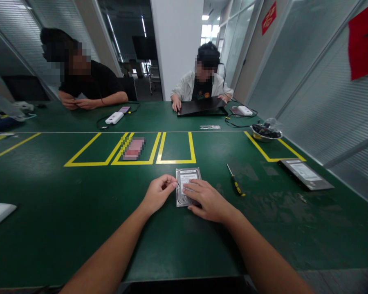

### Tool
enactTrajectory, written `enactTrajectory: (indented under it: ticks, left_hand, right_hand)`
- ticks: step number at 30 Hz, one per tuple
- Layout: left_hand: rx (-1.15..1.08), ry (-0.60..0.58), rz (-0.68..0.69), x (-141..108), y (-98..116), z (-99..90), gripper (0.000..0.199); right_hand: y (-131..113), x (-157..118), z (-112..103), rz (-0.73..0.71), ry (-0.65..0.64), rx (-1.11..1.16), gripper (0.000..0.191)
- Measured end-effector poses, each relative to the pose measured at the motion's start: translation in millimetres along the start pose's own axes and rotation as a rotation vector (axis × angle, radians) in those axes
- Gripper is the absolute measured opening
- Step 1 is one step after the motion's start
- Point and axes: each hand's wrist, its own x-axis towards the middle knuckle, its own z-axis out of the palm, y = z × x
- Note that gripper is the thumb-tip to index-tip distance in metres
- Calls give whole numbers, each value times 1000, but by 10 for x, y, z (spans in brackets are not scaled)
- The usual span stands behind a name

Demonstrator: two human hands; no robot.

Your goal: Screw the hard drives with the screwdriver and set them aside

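Note:
A silver hard drive [180, 200] with a white label lies flat on the green table, its long side pointing away from me. At its left edge, my left hand [159, 192] is closed in a pinch, thumb and forefinger tips touching or nearly touching the drive's side. Anything small between those tips is too hidden to make out. My right hand [207, 200] rests over the drive's right half with fingers stretched and apart, covering part of the label. To the right of that hand lies a screwdriver [236, 184] with a yellow and black handle, its shaft pointing away.
A flat dark metal case [306, 174] with a white label lies at right, small metal bits [301, 198] near it. Behind stands a metal bowl [266, 139] of dark parts. Yellow tape [176, 162] marks the table. Across sit two people, one holding a black panel [202, 107].

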Motion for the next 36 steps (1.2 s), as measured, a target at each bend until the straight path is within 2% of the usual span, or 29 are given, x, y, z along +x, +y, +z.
enactTrajectory:
  ticks: [9, 20, 29, 36]
  left_hand:
    - [310, -52, 111, -46, 176, -57, 14]
    - [447, -139, 203, -59, 194, -73, 14]
    - [571, -277, 291, -87, 261, -118, 16]
    - [621, -320, 325, -93, 263, -160, 12]
  right_hand:
    - [13, 9, 34, 27, 25, -22, 53]
    - [81, 20, 45, 37, 27, -10, 53]
    - [64, 30, 37, 54, 23, 0, 52]
    - [90, 21, 33, 48, 7, 13, 51]
